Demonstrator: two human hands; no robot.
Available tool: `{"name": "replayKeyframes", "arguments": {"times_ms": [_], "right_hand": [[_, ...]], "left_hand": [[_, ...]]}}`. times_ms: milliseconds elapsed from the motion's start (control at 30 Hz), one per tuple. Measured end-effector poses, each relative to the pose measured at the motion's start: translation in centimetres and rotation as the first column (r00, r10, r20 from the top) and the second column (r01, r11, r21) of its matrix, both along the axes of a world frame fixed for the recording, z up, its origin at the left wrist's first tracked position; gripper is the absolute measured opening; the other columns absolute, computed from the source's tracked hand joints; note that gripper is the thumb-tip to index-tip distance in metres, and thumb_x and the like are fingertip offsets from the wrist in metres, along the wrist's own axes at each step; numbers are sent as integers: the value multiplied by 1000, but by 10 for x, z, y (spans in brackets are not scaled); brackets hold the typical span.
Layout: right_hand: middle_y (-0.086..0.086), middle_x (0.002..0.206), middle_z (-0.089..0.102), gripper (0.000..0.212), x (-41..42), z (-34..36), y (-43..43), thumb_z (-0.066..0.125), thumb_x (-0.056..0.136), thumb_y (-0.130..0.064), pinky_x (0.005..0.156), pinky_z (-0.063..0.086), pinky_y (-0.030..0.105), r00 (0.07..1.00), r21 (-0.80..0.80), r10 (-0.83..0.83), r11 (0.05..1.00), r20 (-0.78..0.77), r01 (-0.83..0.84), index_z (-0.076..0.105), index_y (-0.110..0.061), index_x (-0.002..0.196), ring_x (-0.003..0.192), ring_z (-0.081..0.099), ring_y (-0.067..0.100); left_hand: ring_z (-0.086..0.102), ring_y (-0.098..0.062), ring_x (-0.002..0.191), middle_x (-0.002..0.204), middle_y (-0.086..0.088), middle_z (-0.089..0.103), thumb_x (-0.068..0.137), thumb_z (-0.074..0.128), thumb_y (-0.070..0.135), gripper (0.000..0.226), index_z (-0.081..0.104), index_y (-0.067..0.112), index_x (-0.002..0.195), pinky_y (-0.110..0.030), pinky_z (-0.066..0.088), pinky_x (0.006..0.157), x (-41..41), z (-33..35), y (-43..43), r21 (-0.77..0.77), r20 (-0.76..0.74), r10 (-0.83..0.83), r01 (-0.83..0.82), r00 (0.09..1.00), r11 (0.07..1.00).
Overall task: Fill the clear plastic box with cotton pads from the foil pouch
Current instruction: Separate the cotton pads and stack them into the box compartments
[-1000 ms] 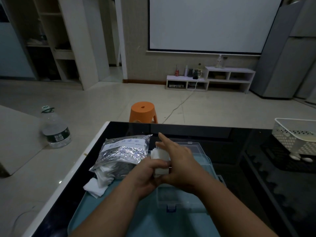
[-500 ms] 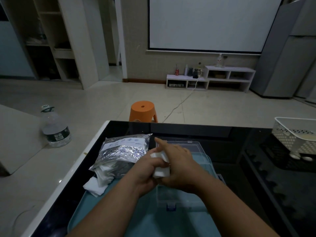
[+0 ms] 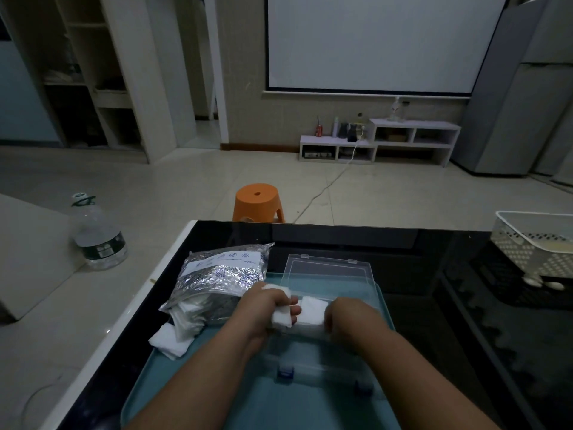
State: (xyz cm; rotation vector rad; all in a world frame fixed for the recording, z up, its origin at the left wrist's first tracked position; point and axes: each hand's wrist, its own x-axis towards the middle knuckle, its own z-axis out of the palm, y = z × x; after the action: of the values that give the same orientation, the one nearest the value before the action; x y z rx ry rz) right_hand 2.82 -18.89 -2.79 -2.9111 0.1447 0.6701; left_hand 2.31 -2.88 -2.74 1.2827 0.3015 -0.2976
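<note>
**Both hands hold cotton pads at the open box**

A teal tray [image 3: 192, 392] lies nearest the person on a black glass table [image 3: 465, 311]. The clear box [image 3: 313, 355] sits on the tray, with its lid [image 3: 328, 271] tipped open at the far side. The left hand [image 3: 266, 308] is above the box's left end, its fingers curled round a few cotton pads [image 3: 282, 318]. The right hand [image 3: 350, 318] is just beside it, with its fingers bent down over the right end of a thicker stack of pads [image 3: 310, 316] at the box's far wall. Whether that stack already rests inside the box cannot be told.

The foil pouch [image 3: 223, 274] lies left of the box, half on the tray. Its near end is open and loose pads [image 3: 170, 339] spill out onto the tray's corner. A white basket [image 3: 533, 243] stands at the table's far right edge.

Beyond the table an orange stool [image 3: 257, 201] stands on the floor, and a water bottle [image 3: 99, 237] stands off to the left. A low shelf [image 3: 403, 141] runs along the back wall under a projector screen [image 3: 372, 41].
</note>
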Motion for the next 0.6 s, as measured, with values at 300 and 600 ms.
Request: {"name": "replayKeyframes", "arguments": {"times_ms": [300, 600], "right_hand": [[4, 113, 64, 26, -6, 4, 1, 67, 87, -17, 93, 50, 34, 996, 76, 85, 993, 35, -87, 71, -23, 112, 102, 60, 21], [3, 115, 62, 30, -6, 10, -2, 68, 87, -18, 95, 51, 36, 991, 93, 125, 987, 47, -129, 66, -24, 116, 103, 59, 19]], "left_hand": [[63, -30, 82, 91, -16, 68, 81, 64, -6, 19, 63, 7, 94, -34, 51, 67, 2, 1, 0, 136, 117, -5, -11, 993, 991], [66, -34, 96, 107, -13, 65, 72, 78, -2, 43, 62, 21, 105, -51, 57, 85, 5, -4, 0, 180, 137, 56, -81, 989, 980]]}}
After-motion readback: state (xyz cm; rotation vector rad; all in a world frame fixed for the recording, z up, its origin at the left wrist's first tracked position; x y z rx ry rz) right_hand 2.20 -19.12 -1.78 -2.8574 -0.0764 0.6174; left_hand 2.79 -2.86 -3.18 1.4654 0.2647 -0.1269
